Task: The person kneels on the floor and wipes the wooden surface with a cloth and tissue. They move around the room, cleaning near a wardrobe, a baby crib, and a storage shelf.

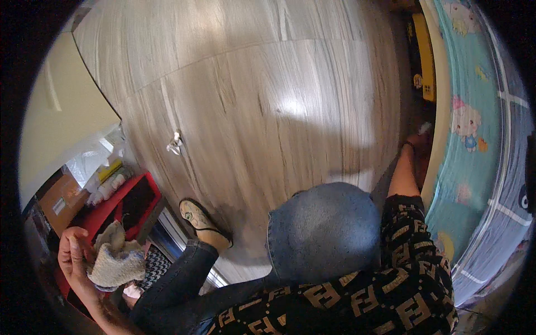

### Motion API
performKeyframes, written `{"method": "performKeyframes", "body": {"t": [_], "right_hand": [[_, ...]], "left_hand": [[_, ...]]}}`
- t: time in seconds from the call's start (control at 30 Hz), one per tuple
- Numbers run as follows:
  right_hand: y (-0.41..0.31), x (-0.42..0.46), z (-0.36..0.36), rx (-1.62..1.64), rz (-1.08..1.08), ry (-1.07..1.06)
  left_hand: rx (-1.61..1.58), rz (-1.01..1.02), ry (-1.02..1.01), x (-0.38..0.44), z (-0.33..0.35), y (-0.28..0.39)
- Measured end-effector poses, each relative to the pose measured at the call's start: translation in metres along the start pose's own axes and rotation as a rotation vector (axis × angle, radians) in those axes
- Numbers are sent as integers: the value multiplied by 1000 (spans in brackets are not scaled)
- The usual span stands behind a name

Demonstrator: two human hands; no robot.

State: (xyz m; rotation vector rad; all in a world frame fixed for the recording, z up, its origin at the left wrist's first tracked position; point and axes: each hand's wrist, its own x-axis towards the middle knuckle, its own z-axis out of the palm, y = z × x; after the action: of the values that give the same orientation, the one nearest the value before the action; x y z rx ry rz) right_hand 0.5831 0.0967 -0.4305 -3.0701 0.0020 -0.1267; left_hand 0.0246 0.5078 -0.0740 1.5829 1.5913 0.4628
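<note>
My left hand (75, 253) is at the lower left, fingers curled, beside a cream knitted cloth (117, 264) with a bluish edge. Whether the fingers grip the cloth does not show clearly. At the right, my right hand (420, 141) reaches into the dark gap under the bed's edge. A small whitish thing (425, 127) lies at its fingertips; whether it is held is too dark to tell. Farther along the same gap stands a yellow box or panel (423, 58). A crumpled white scrap (175, 143) lies on the wood-patterned floor (234, 125).
A red open box (154, 184), a brown cardboard box (63, 205) and clear plastic packaging (86, 165) stand at the left beside a cream panel (71, 92). A teal patterned bed cover (469, 167) borders the right side. My knee and slippered foot are in the foreground.
</note>
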Motion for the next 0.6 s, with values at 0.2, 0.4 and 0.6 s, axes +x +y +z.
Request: {"method": "performKeyframes", "body": {"t": [0.2,0.4,0.6], "right_hand": [[-64,18,2,-191,51,-19],[-116,-16,11,-100,-5,62],[-150,-82,5,218,-460,-15]], "left_hand": [[-36,-43,-13,-5,-6,4],[53,-19,-89,-5,3,11],[87,55,-173,-1,19,32]]}}
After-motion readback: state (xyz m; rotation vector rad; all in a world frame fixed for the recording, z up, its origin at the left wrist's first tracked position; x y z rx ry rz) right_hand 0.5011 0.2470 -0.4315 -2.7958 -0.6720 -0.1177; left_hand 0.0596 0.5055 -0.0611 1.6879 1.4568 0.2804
